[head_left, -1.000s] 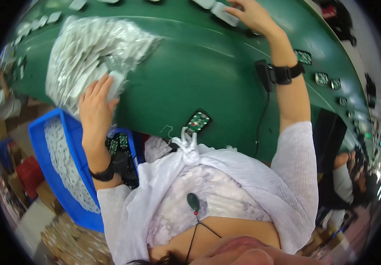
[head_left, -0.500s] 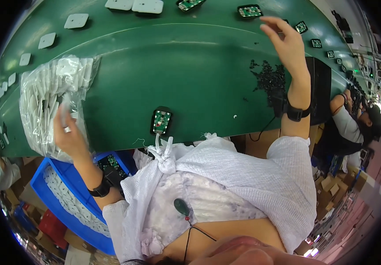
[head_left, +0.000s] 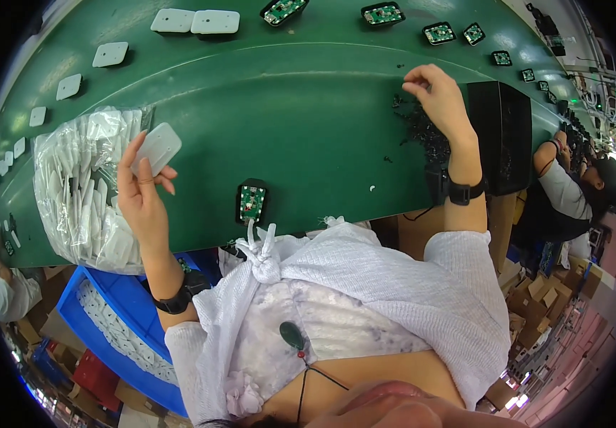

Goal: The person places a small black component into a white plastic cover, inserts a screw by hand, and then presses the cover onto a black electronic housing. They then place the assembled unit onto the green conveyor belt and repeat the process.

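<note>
My left hand (head_left: 142, 189) grips a pale, flat plastic cover (head_left: 160, 148) with rounded corners, between thumb and fingers. Just left of it lies a clear plastic bag (head_left: 51, 192) full of similar covers. My right hand (head_left: 438, 103) is above the far end of a pile of tiny black parts (head_left: 428, 135). Its fingertips are curled together; whether something small is between them cannot be made out. In front of me, near the table edge, rests a green circuit board in a black housing (head_left: 252, 203), apart from both hands.
Pale covers (head_left: 215, 23) and black-cased circuit boards (head_left: 383, 14) stand in a row along the table's far side. To the right of my right hand is a black box (head_left: 506, 135). A blue bin (head_left: 101, 342) of pale parts sits at lower left. A co-worker (head_left: 572, 185) is at far right.
My left hand has come away from the bag to the right with a cover in it. My right hand has moved back from the far boards toward the black parts, its fingers closing.
</note>
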### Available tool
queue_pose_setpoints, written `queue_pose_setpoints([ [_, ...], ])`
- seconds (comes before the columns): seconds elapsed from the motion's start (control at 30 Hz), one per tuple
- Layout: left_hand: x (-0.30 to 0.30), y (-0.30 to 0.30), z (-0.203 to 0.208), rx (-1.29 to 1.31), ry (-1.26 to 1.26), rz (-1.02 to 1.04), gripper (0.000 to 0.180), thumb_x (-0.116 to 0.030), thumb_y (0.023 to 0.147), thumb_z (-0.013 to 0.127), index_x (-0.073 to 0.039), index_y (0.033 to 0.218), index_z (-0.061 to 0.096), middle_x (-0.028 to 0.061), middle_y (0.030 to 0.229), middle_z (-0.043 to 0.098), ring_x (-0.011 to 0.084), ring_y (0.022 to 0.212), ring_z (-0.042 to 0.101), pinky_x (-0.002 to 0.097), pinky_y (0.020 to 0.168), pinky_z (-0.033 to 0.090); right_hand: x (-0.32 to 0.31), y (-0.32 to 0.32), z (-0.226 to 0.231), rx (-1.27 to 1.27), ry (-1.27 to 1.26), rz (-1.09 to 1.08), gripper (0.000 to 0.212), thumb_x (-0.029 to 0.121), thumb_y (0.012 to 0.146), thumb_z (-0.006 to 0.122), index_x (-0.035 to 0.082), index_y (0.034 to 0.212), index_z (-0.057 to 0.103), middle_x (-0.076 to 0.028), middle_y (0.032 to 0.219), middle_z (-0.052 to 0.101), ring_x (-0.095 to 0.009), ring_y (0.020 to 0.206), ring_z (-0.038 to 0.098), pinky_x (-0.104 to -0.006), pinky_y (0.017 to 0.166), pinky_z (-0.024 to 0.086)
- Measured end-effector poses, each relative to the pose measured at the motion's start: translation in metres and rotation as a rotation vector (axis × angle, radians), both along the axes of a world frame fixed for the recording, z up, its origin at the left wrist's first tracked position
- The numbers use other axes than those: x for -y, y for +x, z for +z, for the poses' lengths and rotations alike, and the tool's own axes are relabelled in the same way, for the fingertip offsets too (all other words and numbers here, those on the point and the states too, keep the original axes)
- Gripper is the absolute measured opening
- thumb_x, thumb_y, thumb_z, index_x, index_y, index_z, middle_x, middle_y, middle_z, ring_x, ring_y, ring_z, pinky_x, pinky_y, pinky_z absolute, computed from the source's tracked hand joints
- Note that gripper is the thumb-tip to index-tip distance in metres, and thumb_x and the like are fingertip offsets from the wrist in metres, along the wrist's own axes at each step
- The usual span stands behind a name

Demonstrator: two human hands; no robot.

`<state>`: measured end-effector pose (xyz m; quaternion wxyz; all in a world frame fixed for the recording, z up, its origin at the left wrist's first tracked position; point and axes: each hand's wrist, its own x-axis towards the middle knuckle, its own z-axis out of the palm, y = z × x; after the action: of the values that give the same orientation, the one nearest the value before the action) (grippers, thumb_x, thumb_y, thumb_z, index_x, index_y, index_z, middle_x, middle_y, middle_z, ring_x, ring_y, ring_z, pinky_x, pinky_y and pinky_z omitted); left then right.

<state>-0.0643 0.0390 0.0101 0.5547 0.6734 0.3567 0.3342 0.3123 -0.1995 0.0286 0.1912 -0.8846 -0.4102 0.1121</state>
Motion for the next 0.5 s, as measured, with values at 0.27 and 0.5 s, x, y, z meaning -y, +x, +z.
queue_pose_setpoints([
  [0.27, 0.017, 0.026, -0.009, 0.082, -0.063, -0.041, 0.026, 0.002, 0.096, 0.05, 0.002, 0.122, 0.051, 0.0136, 0.102, 0.061, 0.0123, 0.073, 0.063, 0.0219, 0.06, 0.05, 0.003, -0.028, -0.026, -0.004, 0.078, -0.032, 0.013, 0.005, 0.08, 0.071, 0.001, 0.087, 0.06, -0.006, 0.078, 0.054, -0.016, 0.068, 0.054, -0.0293, 0.064, 0.046],
  [0.5, 0.028, 0.043, -0.002, -0.083, -0.02, -0.12, 0.027, 0.004, 0.091, 0.056, -0.001, 0.117, 0.059, 0.005, 0.092, 0.058, 0.0077, 0.064, 0.057, 0.0203, 0.055, 0.047, -0.01, -0.047, -0.017, 0.14, 0.153, 0.021, 0.008, 0.005, 0.085, 0.066, 0.0, 0.086, 0.06, -0.006, 0.082, 0.056, -0.014, 0.071, 0.058, -0.0257, 0.065, 0.046],
])
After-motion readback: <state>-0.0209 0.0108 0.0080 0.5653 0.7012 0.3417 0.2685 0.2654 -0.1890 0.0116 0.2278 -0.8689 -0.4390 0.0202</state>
